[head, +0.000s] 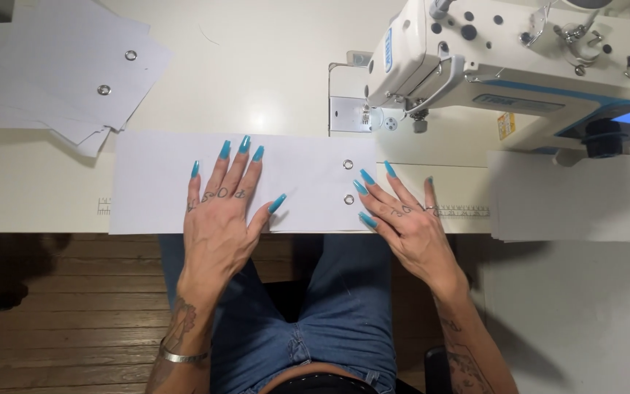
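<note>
White fabric strip (162,182) lies flat along the near edge of the sewing table (257,80), long side running 9 to 3 o'clock. Two metal eyelets (348,181) sit at its 3 o'clock end, one above the other.

Left hand (220,215) rests palm down on the strip's middle, fingers spread and pointing to 12 o'clock, gripping nothing. Right hand (406,219) lies flat at the strip's 3 o'clock end, fingers splayed toward 11 o'clock, fingertips touching the cloth just beside the eyelets; it too holds nothing.

Sewing machine (519,66), white with blue trim, stands at 1 o'clock from the hands, its needle area just beyond the strip's eyelet end. A stack of similar white pieces (60,80), with eyelets showing, lies at 10 o'clock. Another white stack (577,197) sits at 3 o'clock, below the machine. A printed ruler (464,211) shows on the table edge by the right hand.
</note>
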